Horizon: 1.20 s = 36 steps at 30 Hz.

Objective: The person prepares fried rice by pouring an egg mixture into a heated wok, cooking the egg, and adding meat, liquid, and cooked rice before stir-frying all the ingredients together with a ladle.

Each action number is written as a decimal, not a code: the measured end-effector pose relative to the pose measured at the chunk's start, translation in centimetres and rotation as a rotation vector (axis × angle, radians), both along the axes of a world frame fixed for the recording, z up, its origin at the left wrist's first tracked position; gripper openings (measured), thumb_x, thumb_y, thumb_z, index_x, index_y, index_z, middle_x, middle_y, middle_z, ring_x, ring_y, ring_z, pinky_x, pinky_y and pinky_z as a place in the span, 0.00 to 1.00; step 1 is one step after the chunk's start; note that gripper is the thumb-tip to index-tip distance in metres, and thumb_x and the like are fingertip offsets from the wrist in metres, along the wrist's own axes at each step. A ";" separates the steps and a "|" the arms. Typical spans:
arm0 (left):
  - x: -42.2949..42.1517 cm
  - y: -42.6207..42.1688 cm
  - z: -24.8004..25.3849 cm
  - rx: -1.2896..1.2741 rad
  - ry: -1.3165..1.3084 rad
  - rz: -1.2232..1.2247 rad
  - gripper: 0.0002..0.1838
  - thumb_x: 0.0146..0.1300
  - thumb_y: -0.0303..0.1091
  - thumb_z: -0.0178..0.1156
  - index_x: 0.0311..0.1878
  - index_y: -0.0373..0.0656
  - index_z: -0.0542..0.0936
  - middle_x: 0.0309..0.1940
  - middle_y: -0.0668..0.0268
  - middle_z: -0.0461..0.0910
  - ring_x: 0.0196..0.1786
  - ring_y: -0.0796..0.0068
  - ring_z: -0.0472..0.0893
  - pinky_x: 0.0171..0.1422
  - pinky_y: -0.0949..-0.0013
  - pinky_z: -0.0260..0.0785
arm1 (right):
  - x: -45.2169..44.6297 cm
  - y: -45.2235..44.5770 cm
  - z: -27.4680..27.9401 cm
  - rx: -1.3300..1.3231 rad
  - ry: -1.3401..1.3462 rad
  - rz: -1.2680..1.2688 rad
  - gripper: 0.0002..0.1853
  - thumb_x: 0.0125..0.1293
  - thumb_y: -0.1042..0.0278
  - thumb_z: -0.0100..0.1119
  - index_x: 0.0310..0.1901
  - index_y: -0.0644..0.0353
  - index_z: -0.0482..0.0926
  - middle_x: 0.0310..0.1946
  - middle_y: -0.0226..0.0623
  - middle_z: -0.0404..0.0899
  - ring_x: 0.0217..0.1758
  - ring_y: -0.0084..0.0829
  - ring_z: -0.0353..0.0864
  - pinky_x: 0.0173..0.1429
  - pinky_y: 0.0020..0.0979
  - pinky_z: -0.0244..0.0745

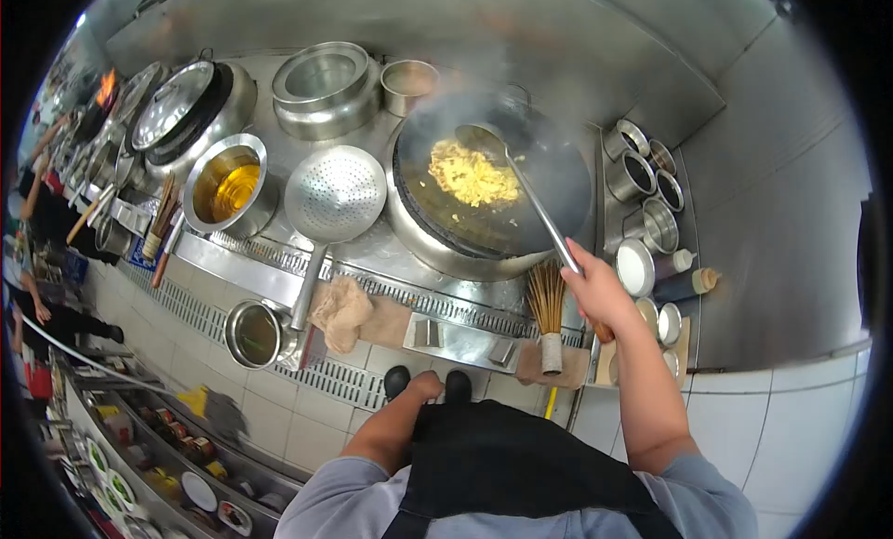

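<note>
My right hand (592, 286) is closed round the handle of a long metal ladle (535, 202). The ladle's bowl rests in a large dark wok (549, 181), against a heap of yellow scrambled egg (473, 174). Steam rises from the wok. My left hand (425, 386) hangs low in front of the black apron, its fingers curled; whether it holds anything is hidden. A perforated metal strainer (335, 193) lies left of the wok, its handle pointing toward me.
A pot of golden oil (233, 187) stands left of the strainer. Seasoning containers (636, 267) and bottles line the right side. A bamboo brush (547, 306) stands before the wok, near a crumpled cloth (342, 311). Other people (42, 199) are at the far left.
</note>
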State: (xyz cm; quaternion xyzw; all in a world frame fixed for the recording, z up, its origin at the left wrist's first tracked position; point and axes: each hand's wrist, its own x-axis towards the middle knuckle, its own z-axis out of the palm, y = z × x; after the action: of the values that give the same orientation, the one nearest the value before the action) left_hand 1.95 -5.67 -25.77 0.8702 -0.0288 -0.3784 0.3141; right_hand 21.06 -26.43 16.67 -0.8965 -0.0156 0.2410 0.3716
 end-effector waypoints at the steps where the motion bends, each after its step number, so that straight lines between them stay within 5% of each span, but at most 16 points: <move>1: 0.7 -0.9 -4.0 -0.045 0.166 -0.066 0.14 0.57 0.41 0.59 0.38 0.39 0.81 0.41 0.52 0.82 0.36 0.55 0.83 0.45 0.56 0.74 | -0.6 -0.3 0.4 0.031 0.017 -0.007 0.31 0.70 0.67 0.51 0.73 0.51 0.56 0.20 0.30 0.68 0.14 0.21 0.67 0.18 0.28 0.66; 2: -0.3 -0.7 -8.6 -0.422 0.188 0.116 0.16 0.62 0.45 0.56 0.40 0.41 0.80 0.37 0.58 0.82 0.34 0.61 0.83 0.43 0.57 0.74 | -1.1 -0.3 1.2 0.207 0.170 -0.072 0.31 0.71 0.67 0.49 0.74 0.47 0.54 0.19 0.27 0.65 0.13 0.20 0.65 0.17 0.26 0.64; 3: 0.4 -2.0 -7.6 -0.434 0.182 0.121 0.16 0.62 0.45 0.56 0.40 0.41 0.80 0.37 0.58 0.82 0.34 0.61 0.83 0.43 0.57 0.74 | -0.7 -0.9 0.3 0.337 0.282 -0.089 0.30 0.72 0.67 0.48 0.73 0.46 0.55 0.19 0.25 0.64 0.13 0.19 0.63 0.16 0.25 0.63; 5: 1.3 -5.0 -4.1 -0.640 0.698 1.202 0.20 0.63 0.45 0.56 0.53 0.44 0.75 0.42 0.58 0.81 0.45 0.58 0.81 0.52 0.53 0.73 | 1.4 -1.7 -1.4 0.439 0.482 -0.133 0.29 0.72 0.66 0.49 0.73 0.46 0.56 0.20 0.25 0.66 0.13 0.19 0.63 0.16 0.25 0.63; 12: 3.8 -11.4 -3.9 -1.129 0.521 1.668 0.19 0.67 0.51 0.51 0.53 0.51 0.75 0.48 0.63 0.80 0.50 0.62 0.79 0.57 0.51 0.72 | 2.2 -4.8 -2.2 0.121 -0.015 -0.140 0.30 0.71 0.68 0.49 0.73 0.49 0.54 0.18 0.25 0.66 0.13 0.20 0.64 0.16 0.25 0.62; 14: 4.5 -12.0 -3.1 -1.192 0.504 1.852 0.20 0.67 0.52 0.50 0.54 0.51 0.75 0.49 0.63 0.80 0.50 0.62 0.79 0.57 0.52 0.73 | 1.9 -5.0 -3.1 0.149 0.061 -0.144 0.30 0.71 0.68 0.50 0.73 0.50 0.54 0.18 0.25 0.66 0.12 0.20 0.64 0.16 0.25 0.62; 17: 5.7 -12.2 -1.3 -1.613 0.273 1.946 0.20 0.67 0.49 0.51 0.54 0.46 0.75 0.49 0.62 0.80 0.51 0.63 0.80 0.55 0.55 0.75 | 2.6 -6.1 -1.1 0.304 0.238 -0.128 0.31 0.70 0.68 0.52 0.73 0.52 0.55 0.18 0.26 0.67 0.11 0.20 0.64 0.15 0.25 0.61; 19: 5.5 -13.1 -1.2 -1.499 0.039 2.138 0.20 0.68 0.45 0.52 0.54 0.41 0.75 0.49 0.60 0.80 0.51 0.63 0.80 0.54 0.55 0.75 | 3.5 -6.8 -0.3 0.278 0.213 -0.145 0.32 0.69 0.67 0.52 0.73 0.52 0.54 0.18 0.26 0.68 0.11 0.20 0.65 0.15 0.25 0.62; 20: 4.5 -13.2 -1.2 -1.231 0.130 2.029 0.19 0.68 0.43 0.52 0.54 0.39 0.75 0.47 0.59 0.81 0.50 0.63 0.81 0.53 0.55 0.75 | 4.6 -7.1 -1.4 0.270 0.115 -0.129 0.32 0.69 0.67 0.53 0.73 0.52 0.55 0.18 0.27 0.69 0.11 0.20 0.65 0.15 0.25 0.63; 21: 3.7 -13.3 -4.2 -1.341 0.212 1.996 0.19 0.66 0.44 0.55 0.56 0.46 0.75 0.45 0.64 0.81 0.48 0.69 0.80 0.42 0.63 0.74 | 5.1 -6.2 -1.3 0.220 0.034 -0.154 0.31 0.69 0.68 0.52 0.72 0.53 0.56 0.18 0.26 0.68 0.12 0.19 0.65 0.16 0.24 0.63; 26: 0.9 -8.6 1.9 -0.901 0.430 1.560 0.20 0.64 0.42 0.51 0.55 0.43 0.75 0.57 0.59 0.73 0.61 0.64 0.70 0.60 0.52 0.67 | 8.8 -4.0 -4.7 0.250 0.075 0.009 0.26 0.68 0.69 0.52 0.68 0.55 0.64 0.18 0.24 0.64 0.13 0.17 0.61 0.16 0.22 0.59; 29: -3.1 -4.6 4.0 -0.739 0.266 1.608 0.13 0.61 0.35 0.54 0.46 0.41 0.79 0.39 0.63 0.80 0.44 0.66 0.80 0.47 0.53 0.74 | 5.7 -4.0 -2.0 0.215 0.112 0.217 0.23 0.71 0.69 0.47 0.67 0.54 0.65 0.14 0.21 0.58 0.10 0.16 0.54 0.14 0.20 0.54; 31: -7.9 -0.9 4.5 -0.641 0.215 1.673 0.12 0.62 0.38 0.52 0.41 0.41 0.79 0.37 0.64 0.80 0.38 0.69 0.80 0.39 0.58 0.73 | 5.2 -7.5 -2.1 0.183 -0.029 0.297 0.24 0.70 0.73 0.44 0.68 0.52 0.64 0.13 0.23 0.57 0.09 0.14 0.57 0.10 0.18 0.51; 32: -10.3 0.7 4.6 -0.472 0.205 1.636 0.11 0.59 0.36 0.56 0.38 0.39 0.80 0.35 0.60 0.82 0.37 0.64 0.82 0.40 0.58 0.75 | 4.5 -8.8 0.1 0.105 0.048 0.334 0.25 0.67 0.75 0.46 0.67 0.57 0.65 0.21 0.34 0.72 0.20 0.26 0.75 0.23 0.26 0.71; 35: -19.9 3.5 -1.4 0.008 -0.182 1.468 0.11 0.52 0.34 0.64 0.35 0.37 0.83 0.36 0.52 0.84 0.39 0.56 0.84 0.44 0.58 0.77 | 3.5 -10.4 -0.8 0.023 -0.098 0.397 0.25 0.67 0.75 0.46 0.67 0.57 0.65 0.24 0.35 0.72 0.23 0.28 0.75 0.26 0.27 0.71; 36: -22.8 4.1 -2.7 -0.008 -0.099 1.700 0.10 0.48 0.32 0.67 0.35 0.39 0.84 0.36 0.53 0.84 0.39 0.54 0.84 0.45 0.58 0.77 | 3.1 -10.3 -1.1 0.004 -0.140 0.417 0.25 0.67 0.75 0.46 0.67 0.58 0.65 0.25 0.36 0.72 0.25 0.28 0.74 0.28 0.27 0.71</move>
State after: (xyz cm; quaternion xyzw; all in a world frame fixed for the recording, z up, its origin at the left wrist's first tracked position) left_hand -20.84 -1.59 -28.46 0.6104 0.6196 0.0248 0.4928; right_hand 24.13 -36.70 15.58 -0.8876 -0.2268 0.2499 0.3134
